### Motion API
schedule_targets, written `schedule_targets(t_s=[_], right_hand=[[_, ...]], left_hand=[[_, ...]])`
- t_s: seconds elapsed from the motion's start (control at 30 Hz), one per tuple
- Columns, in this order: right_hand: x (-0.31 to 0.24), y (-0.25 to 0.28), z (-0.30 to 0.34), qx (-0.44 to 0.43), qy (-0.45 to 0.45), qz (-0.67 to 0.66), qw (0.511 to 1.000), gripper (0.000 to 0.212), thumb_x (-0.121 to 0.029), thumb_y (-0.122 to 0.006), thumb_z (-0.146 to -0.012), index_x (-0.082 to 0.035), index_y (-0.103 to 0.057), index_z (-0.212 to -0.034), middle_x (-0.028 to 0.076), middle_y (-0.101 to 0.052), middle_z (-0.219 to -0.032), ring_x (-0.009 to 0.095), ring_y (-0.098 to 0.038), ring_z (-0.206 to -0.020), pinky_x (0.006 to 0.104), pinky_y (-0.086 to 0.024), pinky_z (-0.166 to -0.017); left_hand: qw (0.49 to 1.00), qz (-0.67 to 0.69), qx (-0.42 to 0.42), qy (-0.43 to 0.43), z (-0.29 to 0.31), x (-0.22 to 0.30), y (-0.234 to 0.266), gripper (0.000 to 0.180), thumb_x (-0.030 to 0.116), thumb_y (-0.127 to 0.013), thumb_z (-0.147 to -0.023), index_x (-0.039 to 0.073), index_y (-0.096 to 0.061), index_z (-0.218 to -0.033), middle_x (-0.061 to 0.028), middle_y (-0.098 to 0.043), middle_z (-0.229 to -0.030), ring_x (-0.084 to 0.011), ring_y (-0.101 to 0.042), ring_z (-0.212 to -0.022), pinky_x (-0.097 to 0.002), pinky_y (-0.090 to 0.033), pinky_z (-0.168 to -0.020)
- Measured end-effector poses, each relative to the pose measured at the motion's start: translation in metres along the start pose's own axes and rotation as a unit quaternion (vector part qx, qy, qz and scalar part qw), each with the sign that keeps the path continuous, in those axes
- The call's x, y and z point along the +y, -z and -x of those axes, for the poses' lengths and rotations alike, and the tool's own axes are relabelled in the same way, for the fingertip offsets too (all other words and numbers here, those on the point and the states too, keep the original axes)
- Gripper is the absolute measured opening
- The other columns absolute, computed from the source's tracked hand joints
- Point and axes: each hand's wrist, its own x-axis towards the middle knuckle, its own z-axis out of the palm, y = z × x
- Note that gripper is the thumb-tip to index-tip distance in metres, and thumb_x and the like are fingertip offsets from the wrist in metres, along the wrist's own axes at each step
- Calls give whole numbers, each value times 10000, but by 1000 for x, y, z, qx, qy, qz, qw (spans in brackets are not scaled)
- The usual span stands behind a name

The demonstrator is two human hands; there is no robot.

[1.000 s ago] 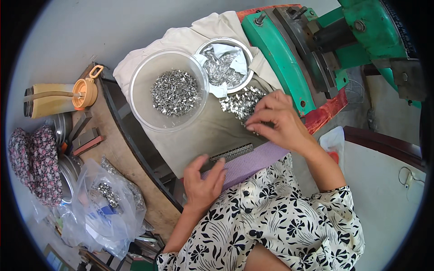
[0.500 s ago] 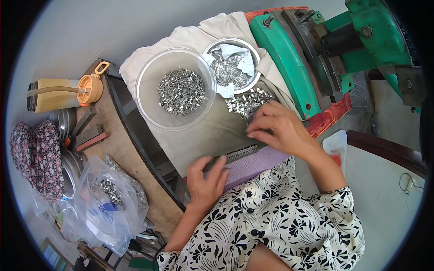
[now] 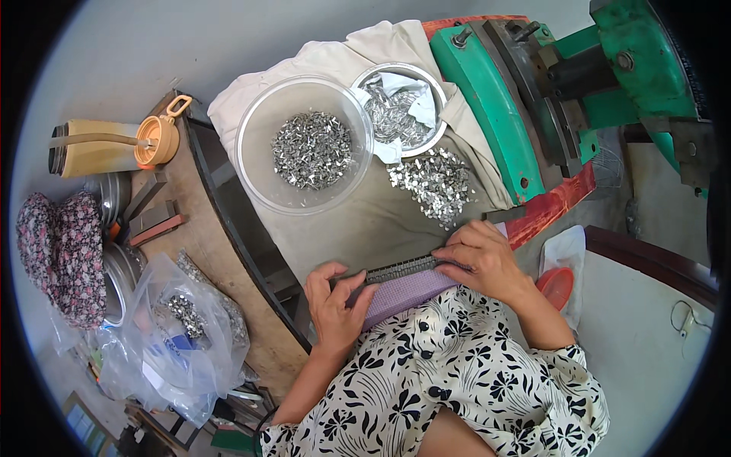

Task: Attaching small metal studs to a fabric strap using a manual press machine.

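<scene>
A narrow dark strip (image 3: 401, 269) with a row of closely spaced small metal parts lies along the near edge of the cloth-covered table, against a purple textured mat (image 3: 411, 295). My left hand (image 3: 335, 305) grips the strip's left end between thumb and fingers. At the right end, my right hand (image 3: 481, 261) pinches the strip, fingers bent over its top. Beyond it on the cloth is a loose pile of small flat shiny metal pieces (image 3: 435, 185). I cannot make out whether either hand also holds a small piece.
A clear plastic tub (image 3: 242, 141) of small metal pieces (image 3: 312, 150) stands beyond the strip. Beside it is a metal bowl (image 3: 442, 103) with thin shiny parts and white paper. A green machine (image 3: 487, 114) borders the right; a plastic bag (image 3: 228, 358) and yellow bottle (image 3: 99, 148) sit left.
My right hand has moved from beside the metal pile toward me, onto the strip's right end. My left hand has closed more around the left end. The view has shifted slightly.
</scene>
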Motion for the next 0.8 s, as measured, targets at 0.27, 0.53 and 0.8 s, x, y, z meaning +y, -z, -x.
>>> schedule_targets(t_s=[0.27,0.53,0.8], right_hand=[[-7,5,-32,-25,-6,-63,998,202,-148,-817,-710,-107,-767,-901,17,-633,-797,224,-610,-771,346,-466,-714],[-21,-28,-47,15,60,26,998,146,-152,-809,-705,-110,-732,-821,16,-612,-813,209,-598,-775,346,-462,-699],[-1,17,-41,-31,-16,-82,996,91,-94,-736,-790,-46,-669,-828,64,-605,-871,273,-599,-857,385,-473,-755]], left_hand=[[1000,-21,9,3,11,4,1,305,162,-859,-683,90,-726,-948,-100,-576,-1088,-275,-548,-1029,-410,-385,-880],[999,-38,12,4,11,8,-6,289,171,-851,-694,108,-723,-946,-81,-564,-1095,-271,-531,-1039,-411,-358,-896],[998,-63,1,-7,10,9,-6,286,188,-844,-703,117,-719,-949,-73,-562,-1093,-270,-526,-1035,-413,-348,-905]])
